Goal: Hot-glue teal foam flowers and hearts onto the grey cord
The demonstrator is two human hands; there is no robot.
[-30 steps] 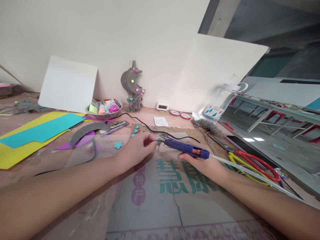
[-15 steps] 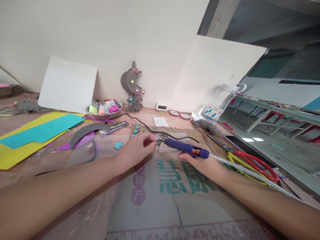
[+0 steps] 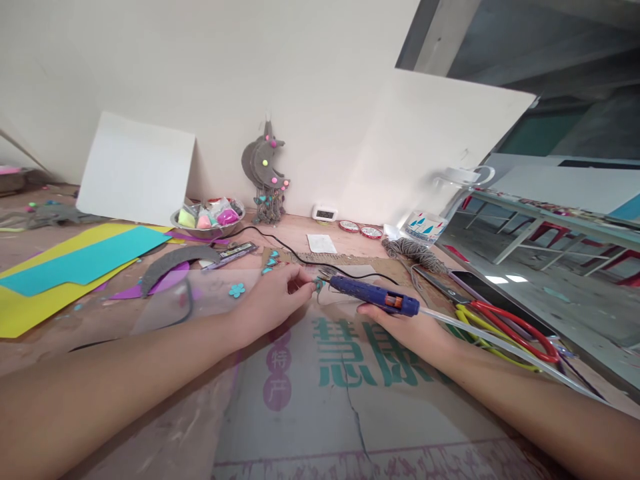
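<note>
My right hand [image 3: 400, 323] is wrapped round a blue glue gun [image 3: 373, 293], its nozzle pointing left. A long clear glue stick [image 3: 500, 343] sticks out of its back end. At the nozzle, my left hand [image 3: 280, 297] pinches a small teal piece [image 3: 319, 285], mostly hidden by the fingertips. Whether the nozzle touches that piece I cannot tell. Beneath both hands lies a printed cardboard sheet [image 3: 300, 427], partly under clear plastic film. A teal flower [image 3: 237, 290] lies left of my left hand, and several small teal pieces [image 3: 271, 262] lie just beyond it.
Scissors with red handles [image 3: 520, 327], a phone [image 3: 500, 300] and grey yarn [image 3: 415, 253] lie at the right. Behind stand a plastic jug [image 3: 433, 210] and a bowl of clay [image 3: 207, 230]. A grey moon ornament [image 3: 265, 163] hangs on the wall. Coloured sheets [image 3: 85, 260] lie left.
Almost nothing differs. Both hands and the glue gun keep their places, and the whole view has shifted very slightly.
</note>
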